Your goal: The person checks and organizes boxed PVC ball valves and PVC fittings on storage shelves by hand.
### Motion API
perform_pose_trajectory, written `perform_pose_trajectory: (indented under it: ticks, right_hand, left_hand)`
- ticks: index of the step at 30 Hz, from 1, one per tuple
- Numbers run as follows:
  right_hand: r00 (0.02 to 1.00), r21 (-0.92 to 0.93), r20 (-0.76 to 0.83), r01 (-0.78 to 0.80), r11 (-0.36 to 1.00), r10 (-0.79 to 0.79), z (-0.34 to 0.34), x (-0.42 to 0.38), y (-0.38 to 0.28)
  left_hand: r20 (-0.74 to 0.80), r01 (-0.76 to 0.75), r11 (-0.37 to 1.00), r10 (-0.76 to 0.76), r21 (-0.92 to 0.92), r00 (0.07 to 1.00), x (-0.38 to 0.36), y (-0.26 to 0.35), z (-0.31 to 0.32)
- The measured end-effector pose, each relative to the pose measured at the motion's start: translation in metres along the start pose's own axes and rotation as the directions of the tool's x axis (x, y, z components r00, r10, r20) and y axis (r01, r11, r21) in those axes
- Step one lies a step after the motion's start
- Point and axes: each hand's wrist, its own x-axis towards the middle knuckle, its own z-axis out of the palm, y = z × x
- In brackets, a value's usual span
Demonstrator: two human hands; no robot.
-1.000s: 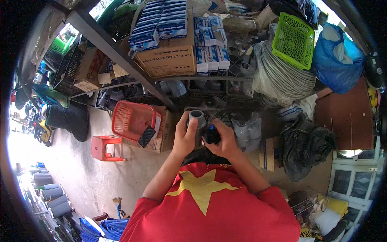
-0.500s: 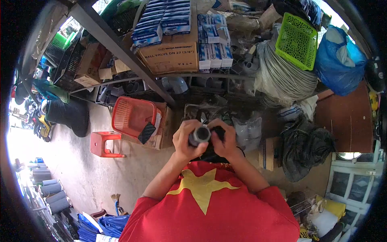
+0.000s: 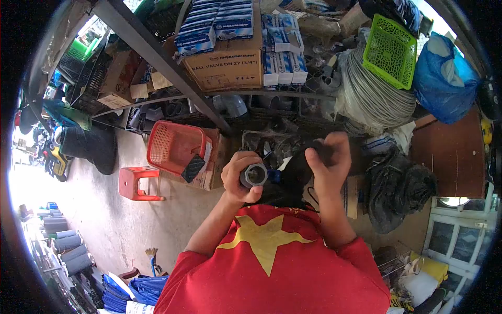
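Note:
My left hand (image 3: 238,177) is wrapped round a grey plastic pipe fitting (image 3: 255,175), its open, faceted end facing up towards me. My right hand (image 3: 333,162) is raised to the right of it, with thumb and fingers curled about a dark piece (image 3: 320,149). That piece blends into the dark background, so its kind cannot be made out. A gap now lies between the two hands. Below and beyond them sits a crate (image 3: 253,138) with dark parts and clear plastic, partly hidden by my hands.
A red basket (image 3: 162,141) rests on a cardboard box (image 3: 217,157), with a red stool (image 3: 128,183) beside it. The shelf ahead carries a ball valve carton (image 3: 225,68), blue-white boxes (image 3: 285,68), coiled grey tubing (image 3: 374,89) and a green basket (image 3: 368,60). A black bag (image 3: 392,199) lies right.
My right hand has moved away from the grey fitting, rightward and up, with the dark piece. My left hand keeps its grip on the fitting. The view has shifted slightly.

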Motion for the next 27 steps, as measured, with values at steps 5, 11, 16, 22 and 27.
perform_pose_trajectory:
  ticks: [5, 11, 16, 22, 27]
  right_hand:
    - [0.755, -0.328, 0.632, 0.465, 0.823, -0.175, 0.006, 0.001, -0.001]
    - [0.746, -0.411, 0.660, 0.259, 0.874, 0.090, 0.027, -0.012, 0.006]
    - [0.927, -0.281, 0.367, 0.032, 0.959, 0.077, 0.049, -0.010, 0.013]
    - [0.729, -0.366, 0.682, 0.411, 0.835, -0.060, 0.078, -0.011, 0.031]
    - [0.563, -0.379, 0.822, 0.425, 0.822, 0.087, 0.094, -0.008, 0.031]
  left_hand:
    - [0.141, 0.052, 0.995, -0.063, 0.080, 0.988, 0.003, -0.005, -0.011]
    - [0.195, 0.093, 0.990, -0.112, 0.102, 0.974, 0.008, -0.013, -0.034]
    - [0.258, 0.133, 0.985, -0.158, 0.109, 0.953, 0.015, -0.019, -0.053]
    - [0.240, 0.163, 0.977, -0.193, 0.140, 0.951, 0.020, -0.026, -0.078]
    - [0.247, 0.188, 0.960, -0.237, 0.207, 0.939, 0.018, -0.031, -0.110]
